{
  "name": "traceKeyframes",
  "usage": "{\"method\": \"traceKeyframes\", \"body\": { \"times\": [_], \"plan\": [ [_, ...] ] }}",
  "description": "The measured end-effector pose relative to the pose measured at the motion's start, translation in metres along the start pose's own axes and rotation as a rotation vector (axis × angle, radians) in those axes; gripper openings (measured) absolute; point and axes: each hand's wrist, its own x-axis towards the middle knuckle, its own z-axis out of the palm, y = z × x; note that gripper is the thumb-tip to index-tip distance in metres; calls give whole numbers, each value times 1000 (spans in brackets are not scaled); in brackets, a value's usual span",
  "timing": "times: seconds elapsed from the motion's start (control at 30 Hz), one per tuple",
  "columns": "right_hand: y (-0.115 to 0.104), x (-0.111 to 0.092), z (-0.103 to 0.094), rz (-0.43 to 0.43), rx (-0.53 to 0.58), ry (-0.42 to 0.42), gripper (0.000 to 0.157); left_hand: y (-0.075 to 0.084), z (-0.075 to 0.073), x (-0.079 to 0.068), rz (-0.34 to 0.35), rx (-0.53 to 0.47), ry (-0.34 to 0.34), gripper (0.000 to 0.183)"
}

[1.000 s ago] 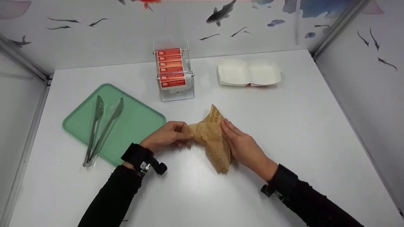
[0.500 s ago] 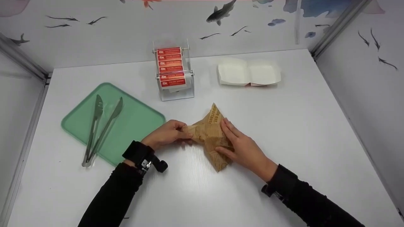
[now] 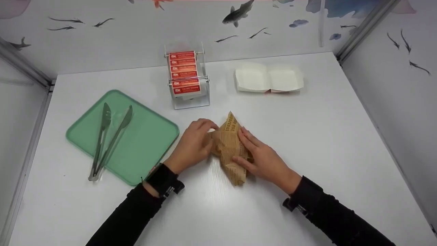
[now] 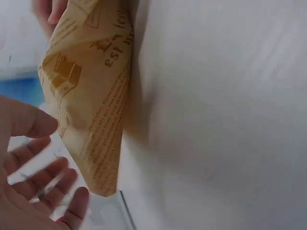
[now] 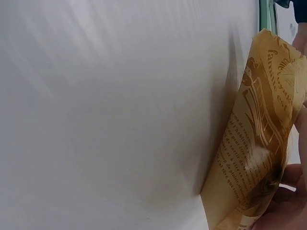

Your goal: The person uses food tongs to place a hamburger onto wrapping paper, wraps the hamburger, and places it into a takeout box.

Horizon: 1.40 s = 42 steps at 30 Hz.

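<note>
A bundle (image 3: 234, 150) wrapped in brown printed paper lies on the white table in the head view; its contents are hidden. My right hand (image 3: 264, 160) holds its right side, thumb and fingers spread over the paper. At its left side is my left hand (image 3: 194, 143), close to the folded paper end. In the left wrist view the left fingers (image 4: 50, 184) are loosely spread beside the paper wrap (image 4: 91, 100), with the thumb at its edge. The right wrist view shows the printed paper (image 5: 259, 139) standing off the table, with the right hand's fingers behind it.
A green tray (image 3: 146, 143) lies to the left, with metal tongs (image 3: 102, 136) resting across it. Behind the bundle stands a dispenser with a roll of red labels (image 3: 184, 73). A white box (image 3: 269, 78) lies unfolded at the back right.
My left hand has let go of the paper's left end and shifted up and right, nearer the bundle. The right thumb has come onto the paper's top; that hand otherwise stays put.
</note>
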Motion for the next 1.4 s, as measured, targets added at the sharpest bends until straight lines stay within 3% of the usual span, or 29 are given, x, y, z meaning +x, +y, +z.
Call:
{"method": "traceKeyframes", "body": {
  "times": [0.07, 0.13, 0.23, 0.33, 0.53, 0.67, 0.77, 0.83, 0.9, 1.07, 1.17, 1.3, 1.4],
  "plan": [
    [2, 0, 0, -23, 4, 15, 84, 11, 4, 2, 187, 125, 1, 29],
    [4, -1, 1, -45, 9, 21, 83, 18, 8, 3, 321, 201, -30, 27],
    [6, 0, 2, -63, 33, 13, 83, 22, 14, 3, 407, 268, -82, 31],
    [9, 1, 2, -53, 76, 2, 83, 24, 17, 3, 416, 314, -118, 37],
    [11, 2, -3, 11, 154, -37, 84, 30, 16, 5, 364, 418, -219, 49],
    [6, -3, -11, 44, 154, 11, 81, 33, 15, 7, 351, 455, -246, 46],
    [-2, -16, -19, 102, 128, 111, 60, 33, 16, 9, 348, 467, -249, 44],
    [-9, -27, -23, 169, 150, 126, 40, 33, 16, 10, 343, 468, -253, 44],
    [-13, -38, -24, 234, 205, 77, 33, 32, 16, 10, 337, 461, -255, 46],
    [-18, -52, -12, 355, 399, -117, 36, 30, 15, 9, 340, 472, -246, 50],
    [-19, -51, -3, 374, 485, -130, 31, 29, 16, 8, 348, 494, -245, 55],
    [-18, -51, 1, 380, 533, -121, 22, 30, 18, 7, 357, 533, -236, 58],
    [-16, -54, 0, 384, 563, -134, 24, 29, 22, 6, 359, 555, -220, 53]
  ]
}}
